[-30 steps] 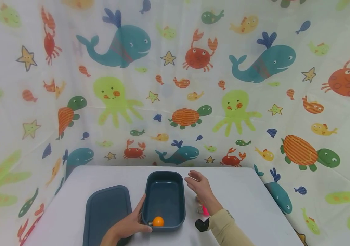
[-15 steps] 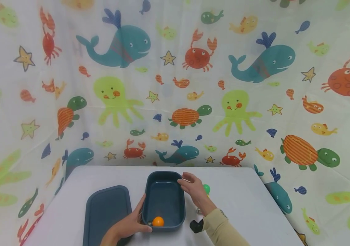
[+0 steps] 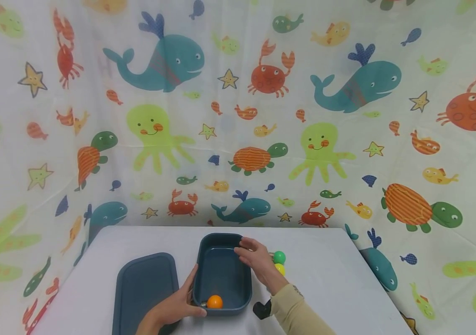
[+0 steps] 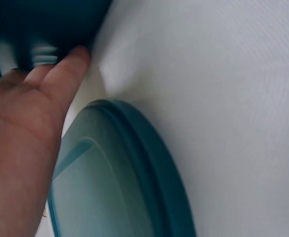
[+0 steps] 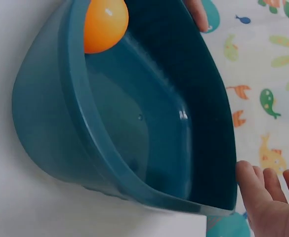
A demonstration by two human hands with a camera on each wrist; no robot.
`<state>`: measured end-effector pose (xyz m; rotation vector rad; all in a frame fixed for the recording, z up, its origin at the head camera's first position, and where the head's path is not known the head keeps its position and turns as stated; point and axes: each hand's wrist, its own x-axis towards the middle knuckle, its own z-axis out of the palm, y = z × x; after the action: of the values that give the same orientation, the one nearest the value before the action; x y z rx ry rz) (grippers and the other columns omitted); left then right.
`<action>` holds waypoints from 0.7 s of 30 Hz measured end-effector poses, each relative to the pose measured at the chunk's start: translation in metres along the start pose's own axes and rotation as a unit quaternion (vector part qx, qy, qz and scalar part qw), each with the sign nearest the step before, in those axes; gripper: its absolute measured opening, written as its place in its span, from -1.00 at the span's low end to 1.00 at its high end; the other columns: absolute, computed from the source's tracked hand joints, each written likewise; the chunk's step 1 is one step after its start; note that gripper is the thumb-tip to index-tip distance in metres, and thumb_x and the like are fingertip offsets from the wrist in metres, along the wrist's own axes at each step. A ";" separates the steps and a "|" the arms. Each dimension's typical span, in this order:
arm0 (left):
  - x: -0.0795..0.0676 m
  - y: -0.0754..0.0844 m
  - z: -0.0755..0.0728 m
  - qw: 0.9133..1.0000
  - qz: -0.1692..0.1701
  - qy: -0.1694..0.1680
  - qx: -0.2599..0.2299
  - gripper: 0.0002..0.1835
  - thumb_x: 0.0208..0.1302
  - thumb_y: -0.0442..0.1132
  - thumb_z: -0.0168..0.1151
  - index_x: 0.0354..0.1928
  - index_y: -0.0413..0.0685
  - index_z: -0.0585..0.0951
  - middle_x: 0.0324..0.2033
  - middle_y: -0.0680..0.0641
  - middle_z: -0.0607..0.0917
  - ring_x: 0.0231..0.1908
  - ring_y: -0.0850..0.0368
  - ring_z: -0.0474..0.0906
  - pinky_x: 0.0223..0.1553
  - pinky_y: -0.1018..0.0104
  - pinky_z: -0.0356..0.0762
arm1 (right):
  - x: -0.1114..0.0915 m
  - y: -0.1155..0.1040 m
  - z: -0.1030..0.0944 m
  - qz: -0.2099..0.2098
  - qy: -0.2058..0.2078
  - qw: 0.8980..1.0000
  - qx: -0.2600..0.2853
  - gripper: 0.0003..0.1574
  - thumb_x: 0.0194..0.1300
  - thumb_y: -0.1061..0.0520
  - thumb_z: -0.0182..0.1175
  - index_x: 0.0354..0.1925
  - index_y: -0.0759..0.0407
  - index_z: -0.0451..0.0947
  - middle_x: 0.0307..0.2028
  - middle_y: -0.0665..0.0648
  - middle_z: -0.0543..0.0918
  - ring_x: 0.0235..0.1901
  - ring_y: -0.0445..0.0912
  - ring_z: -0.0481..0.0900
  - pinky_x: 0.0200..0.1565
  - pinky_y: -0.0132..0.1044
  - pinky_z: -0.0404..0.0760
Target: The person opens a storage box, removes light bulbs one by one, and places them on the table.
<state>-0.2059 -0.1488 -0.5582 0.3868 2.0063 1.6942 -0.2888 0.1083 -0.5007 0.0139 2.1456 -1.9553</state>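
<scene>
A dark blue-green plastic box [image 3: 225, 279] lies with its open side up on the white table. In its near left corner rests an orange light bulb [image 3: 214, 302] with a metal screw base. My left hand [image 3: 175, 304] lies against the box's left wall, fingers straight, thumb along the near corner. At the far right rim is my right hand [image 3: 256, 260], its fingers loosely extended and holding nothing. In the right wrist view, a fingertip [image 5: 244, 173] overlaps the rim. A green bulb [image 3: 279, 257] and a yellow bulb [image 3: 279, 269] lie right of that hand.
A flat lid [image 3: 145, 291] of the same colour lies left of the box, partly behind my left hand. Something black [image 3: 261, 309] shows beside the right sleeve [image 3: 300, 309]. A curtain with sea animals [image 3: 238, 116] hangs around the table.
My right hand has moved left to the box's right rim. The green and yellow bulbs have come into sight behind it, while a pink one is now hidden. The left hand stays put.
</scene>
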 end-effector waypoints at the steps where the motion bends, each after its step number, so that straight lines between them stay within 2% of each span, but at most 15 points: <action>1: 0.000 0.000 0.000 1.000 0.000 -0.001 -0.001 0.28 0.21 -0.22 0.40 0.49 0.01 -0.53 0.48 -0.36 -0.43 0.44 -0.41 -0.26 0.36 -0.34 -0.15 | 0.000 0.000 0.001 0.001 -0.003 1.000 -0.001 -0.13 0.21 -0.03 0.39 0.36 0.25 0.31 0.27 0.30 0.43 0.13 0.06 0.55 0.12 -0.13 0.56; 21: -0.001 -0.001 -0.001 1.000 0.003 0.003 0.006 0.28 0.21 -0.20 0.40 0.49 -0.02 -0.52 0.48 -0.38 -0.38 0.44 -0.40 -0.22 0.36 -0.34 -0.14 | -0.012 0.008 0.016 0.006 -0.061 0.998 -0.020 -0.15 0.22 0.02 0.38 0.34 0.33 0.31 0.24 0.29 0.47 0.07 0.05 0.58 0.10 -0.06 0.58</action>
<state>-0.2055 -0.1502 -0.5591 0.3930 2.0227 1.6893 -0.2731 0.0952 -0.5080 -0.0960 2.1003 -1.8551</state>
